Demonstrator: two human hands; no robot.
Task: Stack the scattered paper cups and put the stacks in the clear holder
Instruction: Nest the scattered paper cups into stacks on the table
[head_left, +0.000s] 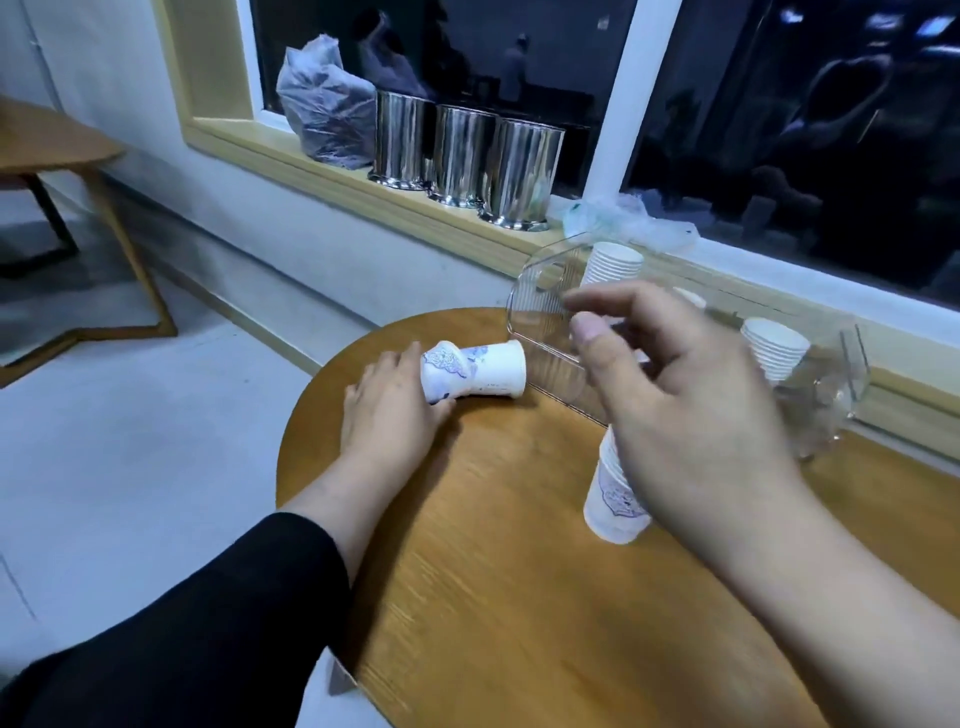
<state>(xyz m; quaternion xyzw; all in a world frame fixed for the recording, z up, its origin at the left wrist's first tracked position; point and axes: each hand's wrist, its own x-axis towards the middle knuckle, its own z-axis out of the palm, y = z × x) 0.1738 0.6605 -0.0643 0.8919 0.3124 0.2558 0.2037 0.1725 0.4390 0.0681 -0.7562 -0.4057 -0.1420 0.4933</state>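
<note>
A white paper cup with a purple pattern (475, 371) lies on its side on the round wooden table (519, 597). My left hand (387, 405) is closed around its base end. A stack of the same cups (615, 499) stands upside down near the table's middle. My right hand (685, 405) hovers just above it, fingers spread, holding nothing. The clear holder (545, 322) stands at the table's far side, against the window ledge. Inside it are two stacks of white cups, one to the left (613, 262) and one to the right (774, 348).
Three shiny metal canisters (462, 156) and a grey plastic bag (327, 114) sit on the window ledge, with crumpled clear plastic (628, 218) beside them. Another wooden table (52, 150) stands at the far left. The floor lies left of the round table.
</note>
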